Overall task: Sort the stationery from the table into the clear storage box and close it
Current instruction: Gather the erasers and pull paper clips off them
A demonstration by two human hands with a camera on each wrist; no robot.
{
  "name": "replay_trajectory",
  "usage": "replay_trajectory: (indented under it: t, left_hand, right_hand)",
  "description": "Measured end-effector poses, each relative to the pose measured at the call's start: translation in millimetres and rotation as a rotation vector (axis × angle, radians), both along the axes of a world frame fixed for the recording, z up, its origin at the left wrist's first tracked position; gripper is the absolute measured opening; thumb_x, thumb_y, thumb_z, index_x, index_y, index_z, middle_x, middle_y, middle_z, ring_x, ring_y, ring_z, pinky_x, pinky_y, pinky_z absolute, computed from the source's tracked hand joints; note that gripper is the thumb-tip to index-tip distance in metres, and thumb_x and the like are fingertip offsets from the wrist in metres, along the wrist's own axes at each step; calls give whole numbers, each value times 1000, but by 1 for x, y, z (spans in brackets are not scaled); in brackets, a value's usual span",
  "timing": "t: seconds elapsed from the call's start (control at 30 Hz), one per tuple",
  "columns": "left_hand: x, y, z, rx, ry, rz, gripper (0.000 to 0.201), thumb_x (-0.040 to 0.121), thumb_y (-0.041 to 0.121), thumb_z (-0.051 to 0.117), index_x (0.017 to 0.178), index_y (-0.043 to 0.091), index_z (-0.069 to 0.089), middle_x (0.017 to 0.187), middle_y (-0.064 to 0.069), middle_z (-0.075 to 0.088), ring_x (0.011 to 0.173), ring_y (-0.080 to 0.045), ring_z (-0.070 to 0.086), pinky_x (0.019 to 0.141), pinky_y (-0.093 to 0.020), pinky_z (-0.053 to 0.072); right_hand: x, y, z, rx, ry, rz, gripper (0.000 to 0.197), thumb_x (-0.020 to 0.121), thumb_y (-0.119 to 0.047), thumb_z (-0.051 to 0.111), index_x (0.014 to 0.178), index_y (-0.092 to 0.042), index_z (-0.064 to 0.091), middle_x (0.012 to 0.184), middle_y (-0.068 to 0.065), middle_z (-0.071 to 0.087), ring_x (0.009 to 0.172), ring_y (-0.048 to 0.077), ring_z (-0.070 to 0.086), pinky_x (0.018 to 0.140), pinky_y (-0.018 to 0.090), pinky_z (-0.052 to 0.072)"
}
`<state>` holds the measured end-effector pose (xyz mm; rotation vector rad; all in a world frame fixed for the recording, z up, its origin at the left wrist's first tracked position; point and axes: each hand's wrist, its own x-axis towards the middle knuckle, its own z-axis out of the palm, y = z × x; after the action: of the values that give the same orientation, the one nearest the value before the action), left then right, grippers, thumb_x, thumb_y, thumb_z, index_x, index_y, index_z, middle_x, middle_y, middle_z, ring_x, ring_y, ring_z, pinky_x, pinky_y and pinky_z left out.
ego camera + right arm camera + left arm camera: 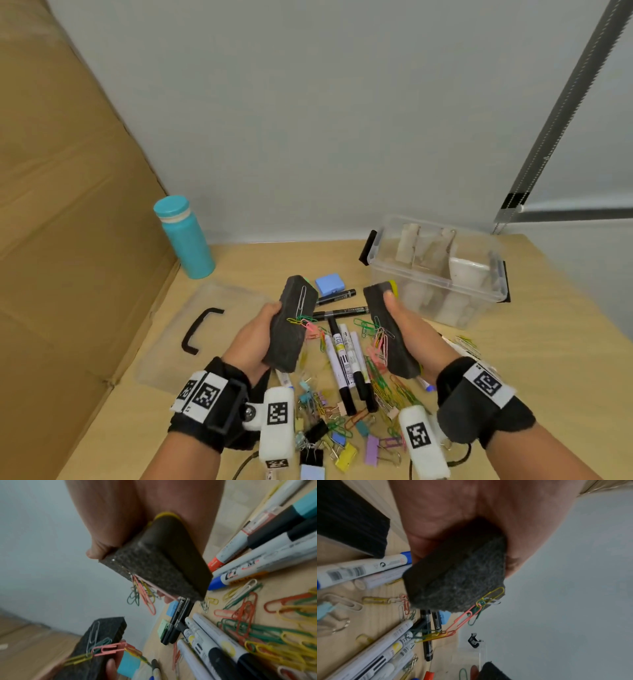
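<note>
My left hand [260, 334] grips a black felt whiteboard eraser [293, 322] [457, 573] lifted above the table, with coloured paper clips [301, 320] [476, 609] clinging to its felt face. My right hand [404, 318] grips a second black eraser [390, 330] [157, 562] with a yellow back, and paper clips [144, 595] dangle from it too. The left-hand eraser [96, 647] shows low in the right wrist view. The clear storage box [442, 284] stands open at the back right, holding pale items. Its clear lid [191, 329] with a black handle lies flat at the left.
Markers [346, 359], loose paper clips [390, 387] and binder clips [329, 431] lie strewn between my wrists. A blue block [330, 283] sits behind the erasers. A teal bottle [185, 236] stands at the back left beside a cardboard panel [61, 205].
</note>
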<state>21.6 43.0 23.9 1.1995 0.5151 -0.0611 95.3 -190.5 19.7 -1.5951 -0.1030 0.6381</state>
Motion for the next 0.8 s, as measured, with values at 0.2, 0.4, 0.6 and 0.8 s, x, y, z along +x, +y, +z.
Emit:
replay_trajectory:
  t: [0.2, 0.4, 0.6, 0.8]
  left_hand:
    - [2, -5, 4, 81, -14, -52, 46, 94, 48, 43, 103, 9, 65, 75, -10, 71, 68, -21, 64, 69, -33, 51]
    - [6, -5, 5, 33, 30, -2, 43, 94, 41, 48, 121, 9, 58, 113, -19, 66, 103, -34, 64, 97, -48, 47]
    - [15, -10, 8, -14, 67, -1, 40, 97, 37, 43, 119, 8, 59, 114, -22, 66, 109, -35, 61, 98, -50, 46]
    - [21, -13, 6, -95, 54, -2, 45, 97, 39, 41, 120, 5, 60, 117, -24, 65, 104, -33, 62, 98, -47, 46]
  right_hand:
    - [-11, 9, 4, -200, -353, 107, 53, 79, -64, 46, 115, -26, 53, 90, -10, 63, 75, 2, 64, 71, 26, 53]
    - [-20, 20, -9, -535, -881, 425, 73, 77, -69, 52, 132, -23, 39, 130, -13, 33, 111, 2, 44, 94, 25, 48]
    - [-27, 40, -1, -449, -1119, 443, 75, 82, -67, 45, 136, -18, 28, 140, -6, 27, 113, 12, 48, 85, 34, 50]
    - [-26, 46, -7, -432, -1134, 456, 75, 83, -63, 47, 137, -14, 28, 139, -2, 31, 119, 11, 44, 93, 34, 48]
